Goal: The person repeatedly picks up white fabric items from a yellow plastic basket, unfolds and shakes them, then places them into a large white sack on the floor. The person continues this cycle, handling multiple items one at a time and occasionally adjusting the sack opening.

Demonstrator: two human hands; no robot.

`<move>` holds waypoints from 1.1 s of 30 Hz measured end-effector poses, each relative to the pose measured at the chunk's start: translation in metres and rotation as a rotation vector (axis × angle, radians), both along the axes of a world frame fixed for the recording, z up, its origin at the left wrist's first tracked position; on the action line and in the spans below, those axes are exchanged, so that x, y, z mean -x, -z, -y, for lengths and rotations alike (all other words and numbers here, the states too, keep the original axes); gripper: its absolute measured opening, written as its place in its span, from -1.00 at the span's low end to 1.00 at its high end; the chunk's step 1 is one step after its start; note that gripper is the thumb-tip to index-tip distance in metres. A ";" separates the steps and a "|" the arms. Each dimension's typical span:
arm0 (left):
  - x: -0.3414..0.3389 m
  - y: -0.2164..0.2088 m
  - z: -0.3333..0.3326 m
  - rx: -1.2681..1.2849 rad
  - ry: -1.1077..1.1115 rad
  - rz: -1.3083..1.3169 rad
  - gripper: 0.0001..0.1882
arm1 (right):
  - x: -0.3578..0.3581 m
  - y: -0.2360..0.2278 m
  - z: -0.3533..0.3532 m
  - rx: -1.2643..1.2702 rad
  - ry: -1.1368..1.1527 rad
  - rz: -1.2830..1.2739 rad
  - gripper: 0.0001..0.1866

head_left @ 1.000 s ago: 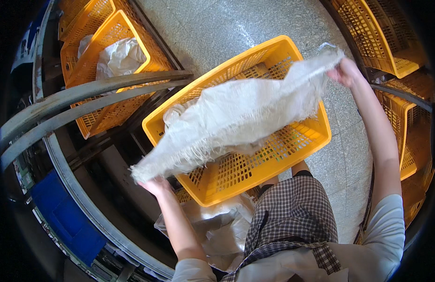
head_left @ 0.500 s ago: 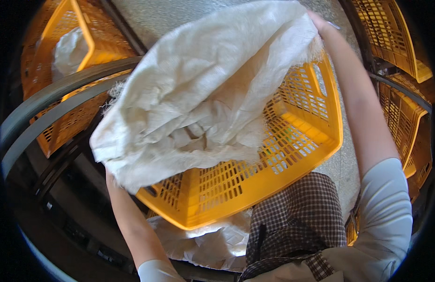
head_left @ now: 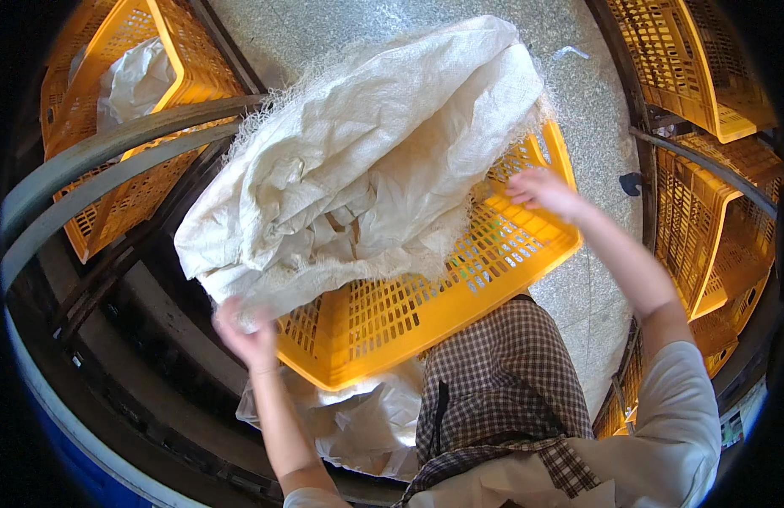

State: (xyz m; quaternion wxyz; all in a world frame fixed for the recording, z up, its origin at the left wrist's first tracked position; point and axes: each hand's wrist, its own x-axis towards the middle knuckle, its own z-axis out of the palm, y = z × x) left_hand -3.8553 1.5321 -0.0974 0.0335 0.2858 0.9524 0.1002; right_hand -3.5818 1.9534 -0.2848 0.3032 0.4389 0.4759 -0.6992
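A white woven sack [head_left: 350, 161] with frayed edges lies bunched in a yellow slotted crate [head_left: 426, 339]. Its mouth gapes open, and brownish pieces, too unclear to name, show inside. My left hand [head_left: 246, 334], blurred, is beside the sack's lower left edge and the crate's left corner, its fingers apart. Over the right end of the crate, my right hand [head_left: 544, 191] has its fingers stretched loosely toward the sack, holding nothing. Whether either hand touches the sack or crate, I cannot tell.
Another yellow crate [head_left: 193, 63] with a white sack [head_left: 136, 82] stands at the left behind curved metal rails [head_left: 138, 131]. Yellow crates [head_left: 684, 229] line the right side. Another white sack [head_left: 367, 423] lies below the main crate. Speckled floor [head_left: 595, 110] shows beyond.
Both hands have let go of the sack's edges; the right has come down toward the crate's right end. The sack has sunk a little, and the crate appears shifted left and up in view.
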 end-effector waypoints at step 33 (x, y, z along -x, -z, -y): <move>-0.159 0.037 0.201 -0.846 -1.280 0.740 -0.71 | -0.155 -0.007 0.064 -1.209 0.042 0.266 -0.71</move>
